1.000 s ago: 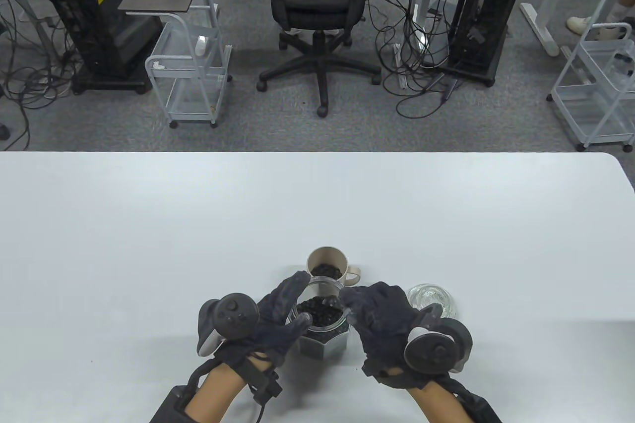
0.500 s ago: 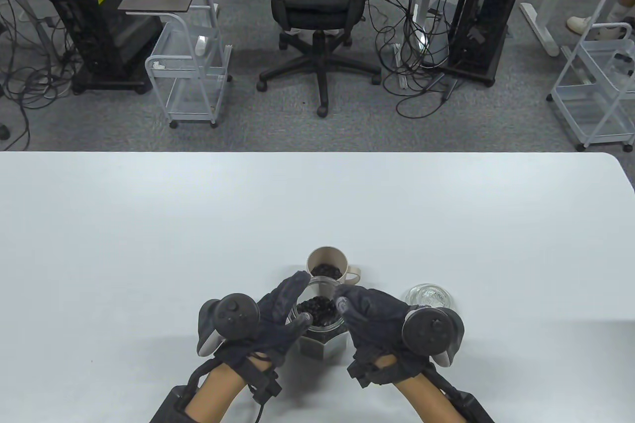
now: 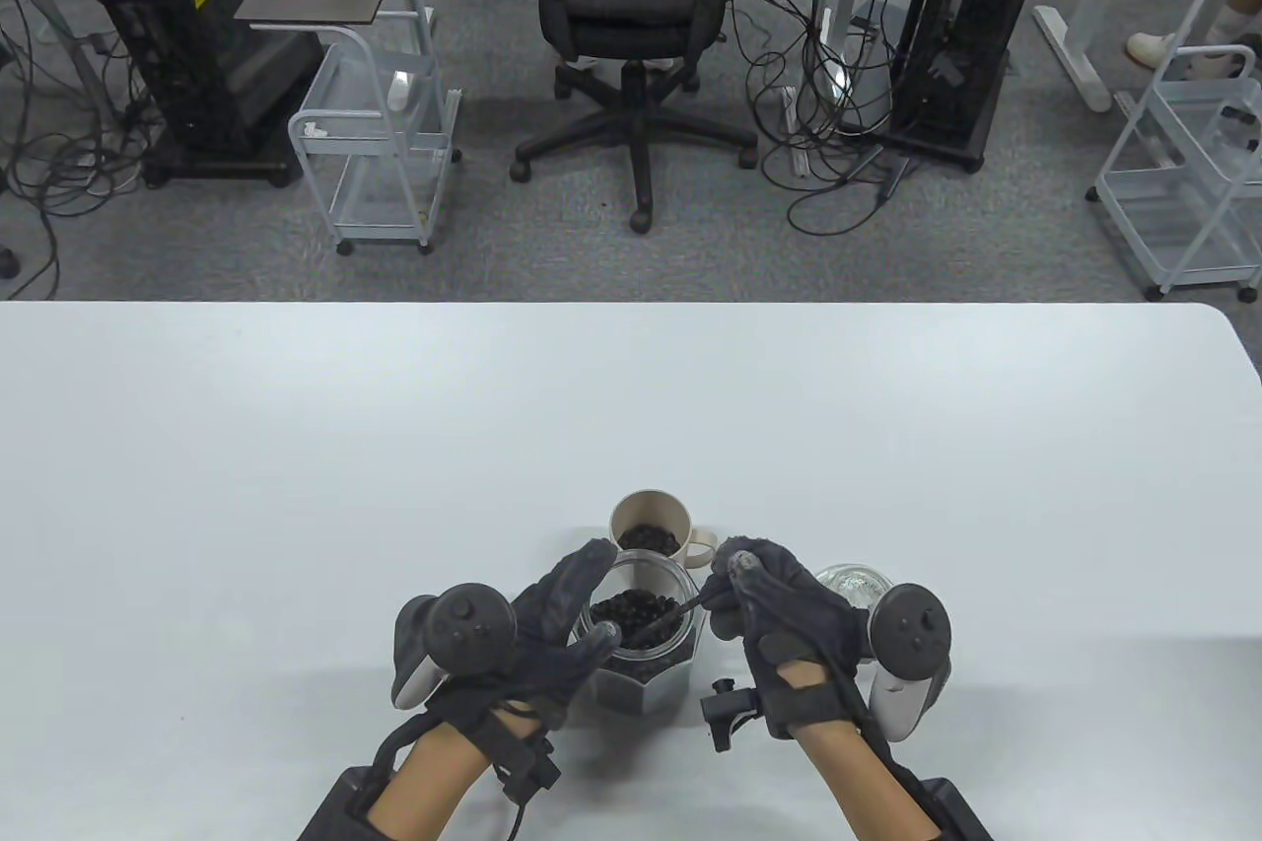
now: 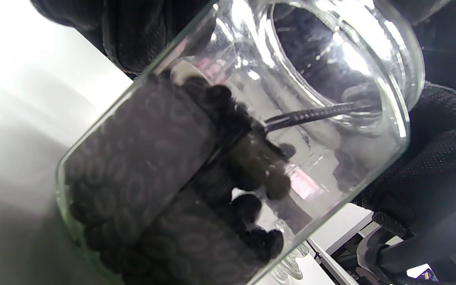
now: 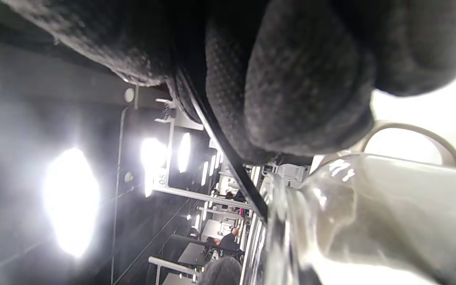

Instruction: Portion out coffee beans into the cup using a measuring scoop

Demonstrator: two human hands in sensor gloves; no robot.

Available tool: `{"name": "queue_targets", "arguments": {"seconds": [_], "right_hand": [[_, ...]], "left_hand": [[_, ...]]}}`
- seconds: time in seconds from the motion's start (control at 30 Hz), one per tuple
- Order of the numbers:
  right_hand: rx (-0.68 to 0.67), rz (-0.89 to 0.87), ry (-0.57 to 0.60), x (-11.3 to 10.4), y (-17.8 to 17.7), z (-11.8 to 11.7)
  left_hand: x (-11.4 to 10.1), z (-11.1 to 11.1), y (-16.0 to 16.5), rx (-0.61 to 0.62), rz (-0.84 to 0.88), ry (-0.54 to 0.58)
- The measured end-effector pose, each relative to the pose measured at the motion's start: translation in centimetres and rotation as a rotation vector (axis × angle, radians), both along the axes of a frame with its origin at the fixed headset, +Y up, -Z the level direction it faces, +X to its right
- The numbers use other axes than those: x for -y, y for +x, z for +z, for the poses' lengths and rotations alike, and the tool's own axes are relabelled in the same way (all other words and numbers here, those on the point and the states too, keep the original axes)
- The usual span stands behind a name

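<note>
A glass jar (image 3: 643,654) of coffee beans (image 3: 636,617) stands near the table's front edge, tilted in the left wrist view (image 4: 228,150). My left hand (image 3: 552,629) grips the jar from its left side. My right hand (image 3: 764,599) pinches the thin black handle of the measuring scoop (image 3: 663,622), whose bowl is down among the beans. The handle passes through the jar mouth (image 4: 315,114) and under my fingers (image 5: 228,154). Just behind the jar stands the beige cup (image 3: 648,525) with beans in its bottom.
A glass lid (image 3: 853,585) lies on the table right of the jar, partly behind my right hand. The white table (image 3: 631,407) stretches far behind and to both sides. An office chair (image 3: 631,3), carts and cables stand on the floor beyond.
My right hand has turned from palm-down over the jar mouth to upright on the jar's right, and the scoop handle now shows reaching into the beans. My left hand and the jar stay put.
</note>
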State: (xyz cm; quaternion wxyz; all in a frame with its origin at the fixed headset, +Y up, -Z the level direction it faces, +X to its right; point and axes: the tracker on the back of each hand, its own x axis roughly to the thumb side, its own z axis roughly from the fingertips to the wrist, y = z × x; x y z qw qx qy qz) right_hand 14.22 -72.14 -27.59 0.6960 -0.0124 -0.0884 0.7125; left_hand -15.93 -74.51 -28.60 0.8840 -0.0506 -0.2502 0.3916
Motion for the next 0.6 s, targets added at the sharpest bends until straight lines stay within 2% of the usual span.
{"name": "queue_targets", "arguments": {"seconds": [0.37, 0.6], "right_hand": [[0.069, -0.312, -0.221, 2.4, 2.9, -0.3], [0.089, -0.373, -0.258, 2.9, 3.9, -0.4]], "left_hand": [[0.0, 0.0, 0.0, 0.001, 0.004, -0.003], [0.0, 0.0, 0.0, 0.0, 0.003, -0.003]]}}
